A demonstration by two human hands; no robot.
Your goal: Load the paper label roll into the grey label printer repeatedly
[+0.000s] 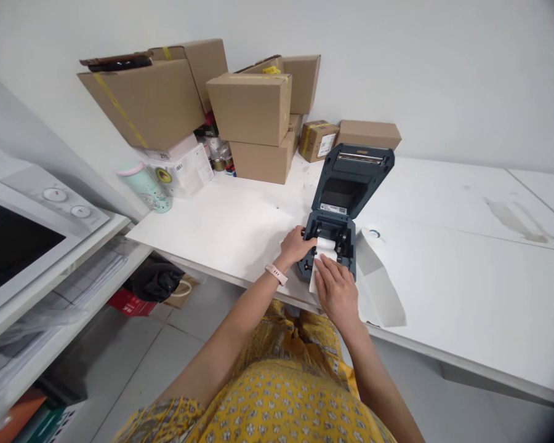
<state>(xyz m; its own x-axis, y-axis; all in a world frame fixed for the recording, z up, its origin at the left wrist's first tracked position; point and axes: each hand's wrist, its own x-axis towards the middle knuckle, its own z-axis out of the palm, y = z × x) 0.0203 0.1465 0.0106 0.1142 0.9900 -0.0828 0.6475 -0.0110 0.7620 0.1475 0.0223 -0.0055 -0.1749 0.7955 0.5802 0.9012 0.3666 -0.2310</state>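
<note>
A dark label printer (331, 216) stands on the white table near its front edge, its lid (353, 184) raised. Inside it sits a white label roll (325, 244), with a strip of label paper (313, 280) running out over the front. My left hand (295, 247) is closed on the printer's left edge, thumb toward the roll. My right hand (338, 288) lies over the paper strip with its fingers stretched out, touching it. Its palm side is hidden. To the right, a long blank paper strip (384, 289) reaches the table edge.
Cardboard boxes (253, 111) are stacked along the wall, with a small taped box (318, 141) behind the printer. A mint tumbler (150, 189) stands by a white box (184, 172). At left, a microwave (41, 203) sits on a shelf unit. A small blue-rimmed ring (373, 233) lies right of the printer.
</note>
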